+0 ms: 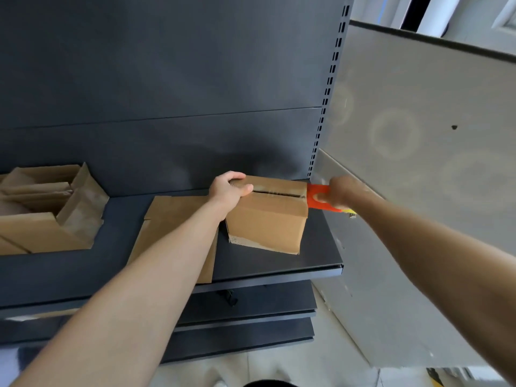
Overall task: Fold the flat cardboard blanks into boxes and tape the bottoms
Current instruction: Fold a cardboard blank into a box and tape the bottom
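Steadying the folded box [266,216] on the shelf [321,255], the left hand [229,188] clamps its top edge; the right hand's [342,192] grip wraps the orange tape dispenser [317,198].

No readable text, label, brand, number or sign appears anywhere in the head view. The cardboard box [268,216] shows only plain brown faces, the orange tape dispenser [321,198] at its 3 o'clock side carries no legible marking, and the dark shelf [279,263] and its back panel are bare.
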### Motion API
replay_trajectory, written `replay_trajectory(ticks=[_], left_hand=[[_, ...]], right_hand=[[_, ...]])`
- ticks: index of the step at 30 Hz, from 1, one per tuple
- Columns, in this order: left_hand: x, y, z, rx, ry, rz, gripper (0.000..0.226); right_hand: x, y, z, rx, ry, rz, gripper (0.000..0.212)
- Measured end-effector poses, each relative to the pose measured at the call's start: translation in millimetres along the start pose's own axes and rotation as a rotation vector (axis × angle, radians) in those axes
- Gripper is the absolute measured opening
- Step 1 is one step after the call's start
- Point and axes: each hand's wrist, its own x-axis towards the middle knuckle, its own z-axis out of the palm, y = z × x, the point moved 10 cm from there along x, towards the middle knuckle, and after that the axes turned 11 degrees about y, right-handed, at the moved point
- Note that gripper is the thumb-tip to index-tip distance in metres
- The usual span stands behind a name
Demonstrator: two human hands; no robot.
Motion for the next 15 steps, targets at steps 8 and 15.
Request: replay_trajectory(ticks=[8,15], left_hand=[[7,-3,-1,0.021,-0.019,0.033,0.034],[8,0,1,0.067,-0.034,0.06,0.045]], right_hand=[[25,-22,70,0.174,-0.045,0.008,0.02],[31,-21,38,0.601,0.036,0.185,0.029]])
